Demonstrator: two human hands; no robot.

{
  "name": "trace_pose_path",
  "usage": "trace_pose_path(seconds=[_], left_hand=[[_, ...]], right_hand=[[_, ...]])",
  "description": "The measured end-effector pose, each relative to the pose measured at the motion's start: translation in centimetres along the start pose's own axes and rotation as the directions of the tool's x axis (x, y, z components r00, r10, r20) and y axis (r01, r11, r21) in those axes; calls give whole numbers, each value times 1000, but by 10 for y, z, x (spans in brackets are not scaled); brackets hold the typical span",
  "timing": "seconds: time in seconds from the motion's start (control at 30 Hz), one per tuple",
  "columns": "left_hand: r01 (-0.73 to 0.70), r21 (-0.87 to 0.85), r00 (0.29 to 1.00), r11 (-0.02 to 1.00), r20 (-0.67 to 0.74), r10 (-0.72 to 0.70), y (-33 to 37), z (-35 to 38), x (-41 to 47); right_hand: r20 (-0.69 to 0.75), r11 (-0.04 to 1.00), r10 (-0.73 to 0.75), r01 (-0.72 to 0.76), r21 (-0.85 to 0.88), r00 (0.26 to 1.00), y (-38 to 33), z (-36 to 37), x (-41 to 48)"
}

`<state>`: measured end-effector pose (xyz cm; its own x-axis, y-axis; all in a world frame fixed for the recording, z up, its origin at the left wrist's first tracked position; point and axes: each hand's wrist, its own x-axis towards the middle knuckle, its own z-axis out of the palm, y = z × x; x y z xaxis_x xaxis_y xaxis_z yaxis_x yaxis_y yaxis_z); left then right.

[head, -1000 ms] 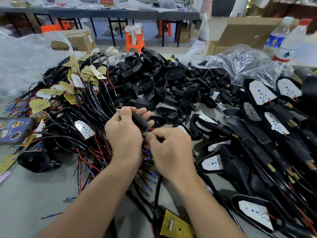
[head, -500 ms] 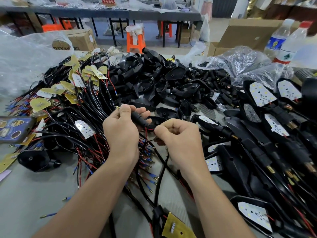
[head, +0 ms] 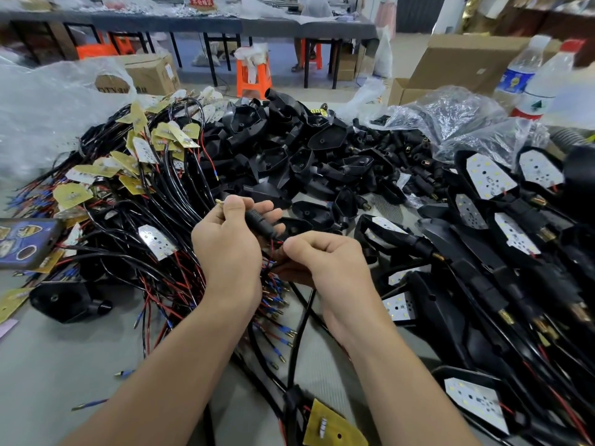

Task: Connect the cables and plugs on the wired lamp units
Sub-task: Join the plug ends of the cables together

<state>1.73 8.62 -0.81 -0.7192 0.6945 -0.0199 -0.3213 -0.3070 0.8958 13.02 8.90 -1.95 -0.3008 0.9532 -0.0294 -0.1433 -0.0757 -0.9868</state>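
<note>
My left hand (head: 230, 244) grips a black tubular plug sleeve (head: 259, 224) with a brass tip poking out past the thumb. Thin red and black wires (head: 276, 243) leave the sleeve's lower end. My right hand (head: 325, 265), fingers curled, pinches those wires just right of the sleeve. A black cable (head: 301, 329) runs down from the hands to a yellow circuit board (head: 331, 428) near the front edge.
A tangle of wired boards (head: 138, 175) lies left, a heap of black lamp housings (head: 289, 149) behind, assembled lamp units (head: 489, 239) right. A phone (head: 22, 243) sits far left. Plastic bags (head: 467, 123), bottles (head: 544, 82) and cardboard boxes stand at the back.
My right hand has drawn away to the right from the left hand, pulling the thin wires out of the sleeve's end. The left hand has barely moved.
</note>
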Motion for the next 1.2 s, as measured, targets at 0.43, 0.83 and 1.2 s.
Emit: trace_pose_path(seconds=[0.43, 0.83, 1.2], left_hand=[[-59, 4, 998, 998, 34, 59, 4, 2, -4], [300, -86, 940, 950, 196, -279, 11, -2, 1], [254, 41, 909, 966, 330, -253, 18, -14, 29]], right_hand=[[16, 996, 43, -44, 82, 999, 0, 6, -1], [33, 983, 100, -104, 150, 994, 6, 4, 2], [160, 984, 73, -45, -173, 984, 5, 5, 0]])
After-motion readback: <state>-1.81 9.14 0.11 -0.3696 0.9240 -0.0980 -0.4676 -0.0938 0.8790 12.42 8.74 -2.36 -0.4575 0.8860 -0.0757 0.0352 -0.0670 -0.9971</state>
